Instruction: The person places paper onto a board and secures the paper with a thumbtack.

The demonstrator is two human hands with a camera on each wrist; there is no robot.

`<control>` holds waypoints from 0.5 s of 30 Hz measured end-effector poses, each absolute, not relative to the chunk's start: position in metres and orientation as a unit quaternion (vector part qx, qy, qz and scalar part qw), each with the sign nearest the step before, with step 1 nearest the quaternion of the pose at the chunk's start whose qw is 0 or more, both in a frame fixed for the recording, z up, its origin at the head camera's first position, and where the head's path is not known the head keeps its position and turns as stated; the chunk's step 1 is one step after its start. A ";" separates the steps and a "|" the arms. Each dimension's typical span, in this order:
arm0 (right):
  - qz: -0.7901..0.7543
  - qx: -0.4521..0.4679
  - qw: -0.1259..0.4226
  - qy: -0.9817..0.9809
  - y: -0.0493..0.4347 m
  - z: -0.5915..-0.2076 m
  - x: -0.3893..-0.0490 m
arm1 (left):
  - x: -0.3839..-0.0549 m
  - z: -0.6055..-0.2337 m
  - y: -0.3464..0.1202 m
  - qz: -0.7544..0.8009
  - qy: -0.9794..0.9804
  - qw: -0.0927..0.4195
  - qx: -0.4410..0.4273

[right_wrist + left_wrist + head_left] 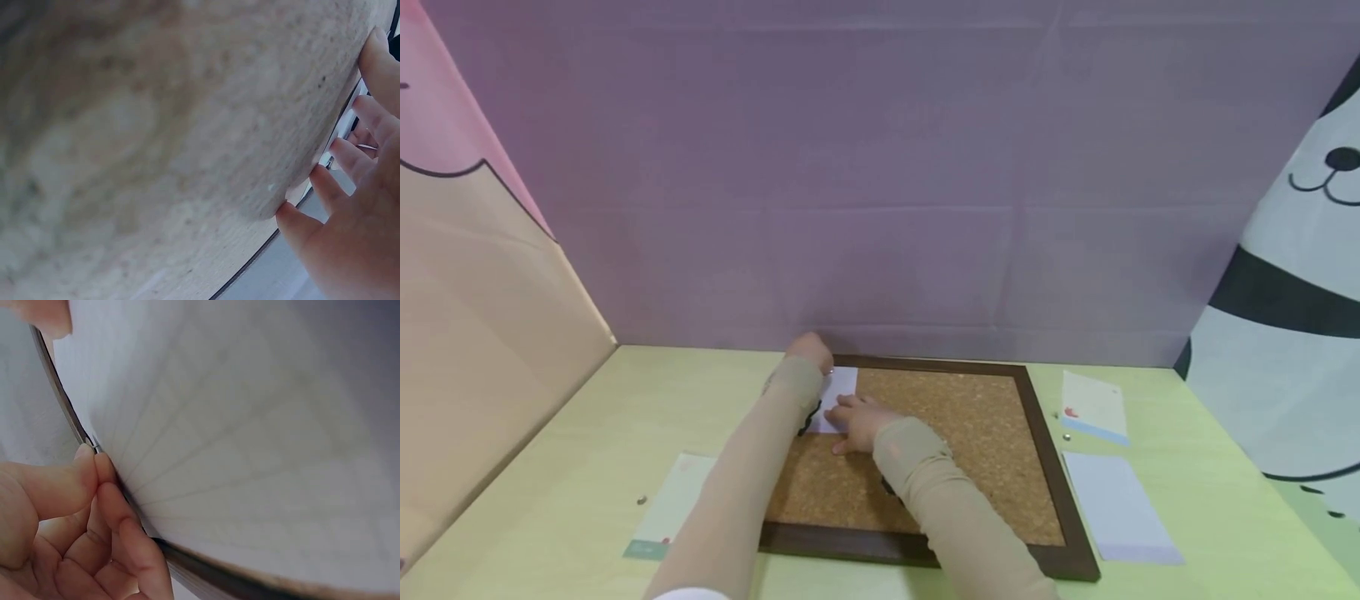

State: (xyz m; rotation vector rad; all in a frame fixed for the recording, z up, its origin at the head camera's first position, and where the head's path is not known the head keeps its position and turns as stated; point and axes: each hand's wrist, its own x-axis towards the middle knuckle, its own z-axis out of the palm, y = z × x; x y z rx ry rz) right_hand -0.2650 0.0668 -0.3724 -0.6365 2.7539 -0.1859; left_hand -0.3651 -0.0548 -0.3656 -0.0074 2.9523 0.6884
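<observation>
A cork board (977, 442) in a dark brown frame lies on the table. A white card (842, 383) lies on its upper left part; faint ruled lines cross the card (250, 437) in the left wrist view. At the card's far left corner, my left hand (810, 353) pinches a small silver thumbtack (96, 447) between thumb and forefinger, mostly hidden by the fingertips. My right hand (863, 422) rests with spread fingers on the card's right edge and the cork beside it. Its fingers also press the board in the right wrist view.
Right of the board lie a printed card (1093, 407) with a blue edge and a plain pale card (1116, 504). Another card (673, 508) with a green edge is partly behind the left forearm. Silver tacks lie near them, one tack (642, 500) at left, another tack (1066, 437) at right.
</observation>
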 end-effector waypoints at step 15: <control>-0.061 -0.221 0.163 0.959 0.066 -0.372 -0.266 | -0.377 -0.374 -0.062 0.279 0.955 0.093 -0.043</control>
